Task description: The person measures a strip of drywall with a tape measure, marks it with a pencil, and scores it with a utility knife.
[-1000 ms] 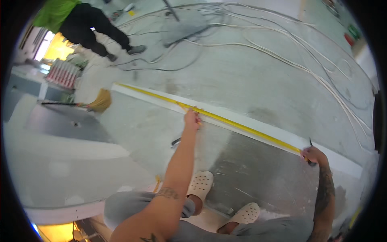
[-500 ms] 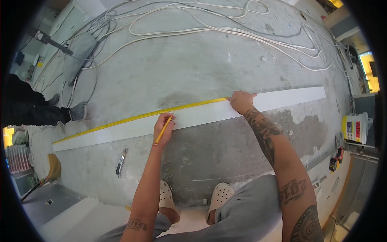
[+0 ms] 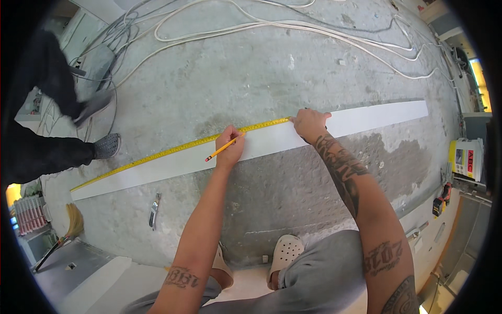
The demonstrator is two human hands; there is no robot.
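A long white strip of board (image 3: pixel 374 116) lies on the concrete floor, with a yellow tape measure blade (image 3: pixel 261 125) stretched along its far edge from the left end. My left hand (image 3: pixel 229 147) rests on the strip, closed around a yellow pencil (image 3: pixel 214 154), its tip end near the blade and its eraser end pointing back toward me. My right hand (image 3: pixel 310 125) is closed at the blade's right end, pressed on the strip. The tape's case is mostly hidden under that hand.
A utility knife (image 3: pixel 154 212) lies nearer me on the left. Another person's leg (image 3: pixel 49 152) and shoe stand by the strip's left end. Cables (image 3: pixel 251 24) loop across the far floor. A white bucket (image 3: pixel 467 159), a red-and-black power tool (image 3: pixel 442 200) and a broom (image 3: pixel 74 220) lie around the edges.
My left hand has slid right along the strip, and the pencil has tilted flatter toward the blade. My right hand stays on the tape. The other person's far foot has lifted and moved.
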